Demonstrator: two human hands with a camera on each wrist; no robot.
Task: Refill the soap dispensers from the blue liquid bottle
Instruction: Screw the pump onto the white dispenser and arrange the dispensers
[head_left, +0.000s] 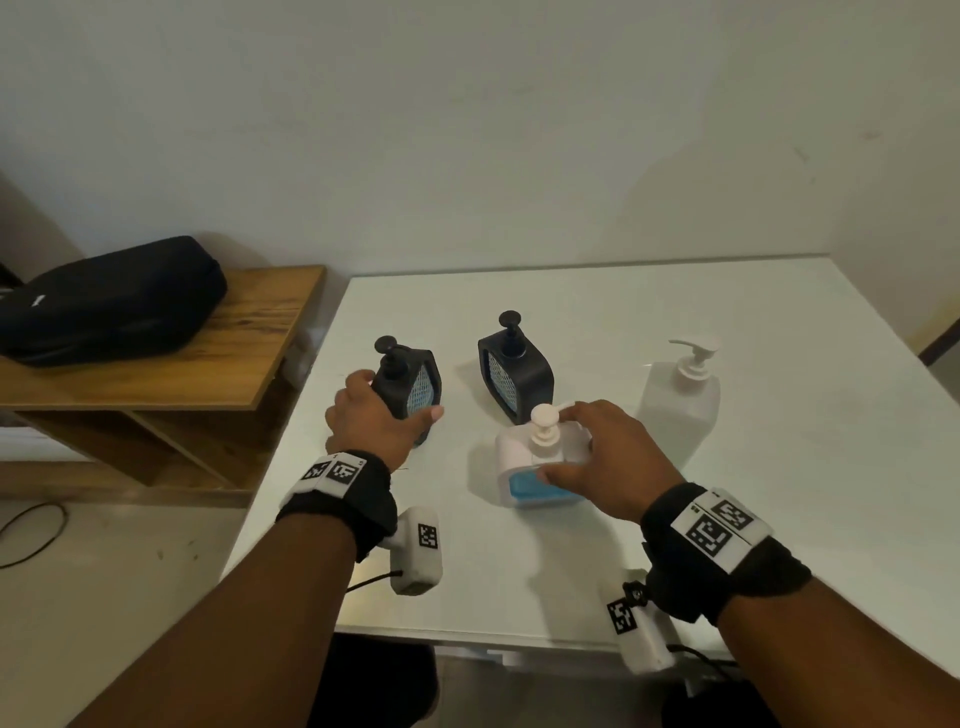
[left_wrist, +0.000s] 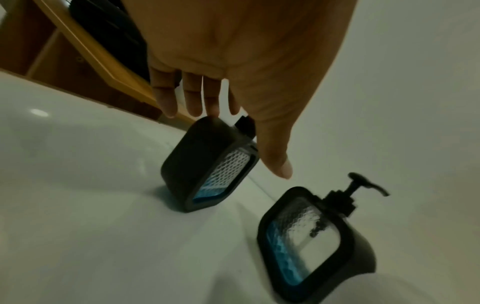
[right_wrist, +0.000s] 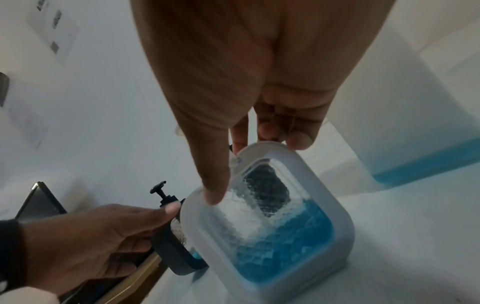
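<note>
Two black pump dispensers with mesh windows stand on the white table (head_left: 779, 467). My left hand (head_left: 397, 395) spans the left black dispenser (head_left: 410, 384) (left_wrist: 205, 164): straight fingers touch its back top corner, and the thumb is stretched out in front. The second black dispenser (head_left: 514, 371) (left_wrist: 311, 246) stands free to its right. My right hand (head_left: 558, 444) (right_wrist: 257, 168) pinches a white dispenser (head_left: 535, 467) (right_wrist: 272, 226) partly filled with blue liquid, thumb on its window and fingers over its top. A large white pump bottle (head_left: 680, 410) (right_wrist: 415, 164) with blue liquid at its bottom stands at the right.
A wooden shelf unit (head_left: 234, 338) adjoins the table's left side and carries a black bag (head_left: 104, 301). A cable (head_left: 31, 530) lies on the floor at the left. The wall runs behind the table. Bare tabletop lies on the right and near the front edge.
</note>
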